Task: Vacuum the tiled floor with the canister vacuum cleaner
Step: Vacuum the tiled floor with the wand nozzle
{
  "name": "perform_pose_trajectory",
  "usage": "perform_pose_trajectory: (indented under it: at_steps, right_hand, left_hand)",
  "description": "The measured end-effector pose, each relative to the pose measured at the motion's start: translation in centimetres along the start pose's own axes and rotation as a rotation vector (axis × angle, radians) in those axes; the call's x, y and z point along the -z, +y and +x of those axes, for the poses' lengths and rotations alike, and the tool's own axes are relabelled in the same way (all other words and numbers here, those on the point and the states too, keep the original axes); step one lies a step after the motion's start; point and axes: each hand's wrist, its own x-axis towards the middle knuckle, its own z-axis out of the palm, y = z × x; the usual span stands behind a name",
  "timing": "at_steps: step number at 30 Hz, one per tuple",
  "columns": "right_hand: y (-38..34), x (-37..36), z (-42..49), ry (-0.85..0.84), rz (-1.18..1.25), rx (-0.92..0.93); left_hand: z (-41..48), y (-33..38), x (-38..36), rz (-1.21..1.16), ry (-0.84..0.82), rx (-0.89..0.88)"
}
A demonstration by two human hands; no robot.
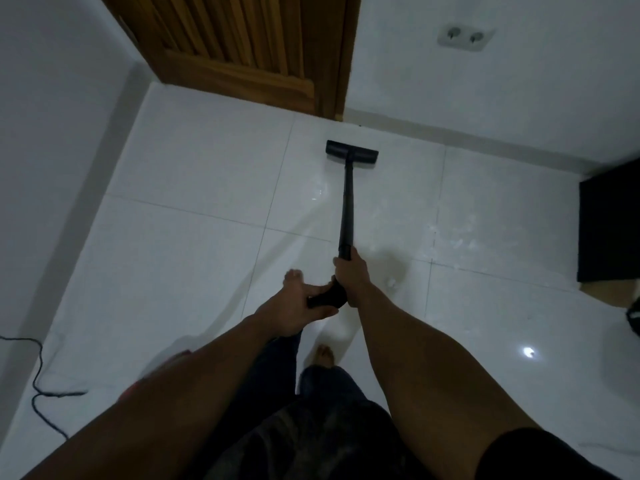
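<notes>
A black vacuum wand (347, 202) runs away from me across the white tiled floor (194, 258). Its flat black floor head (351, 151) lies on the tiles a short way in front of the wooden door. My right hand (349, 275) grips the lower end of the wand. Just behind it, my left hand (298, 306) holds the curved black handle (327, 296). The canister itself is out of view. My bare feet and dark trousers show below my arms.
A brown slatted wooden door (249, 53) stands at the back, with white walls on both sides and a double socket (464, 38) on the right wall. A black box-like object (609, 226) sits at the right edge. A black cable (38, 382) snakes along the left wall.
</notes>
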Motion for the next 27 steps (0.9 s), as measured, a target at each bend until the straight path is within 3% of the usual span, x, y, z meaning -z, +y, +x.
perform_pose_trajectory:
  at_steps: [6, 27]
  right_hand:
    - [7.6, 0.2, -6.4, 0.050, -0.025, 0.012]
    - [38.6, -4.9, -31.8, 0.047, 0.130, -0.020]
  left_hand:
    - [-7.4, -1.0, -6.4, -0.078, 0.020, -0.002]
    - [-37.3, -11.5, -27.2, 0.035, -0.147, -0.054]
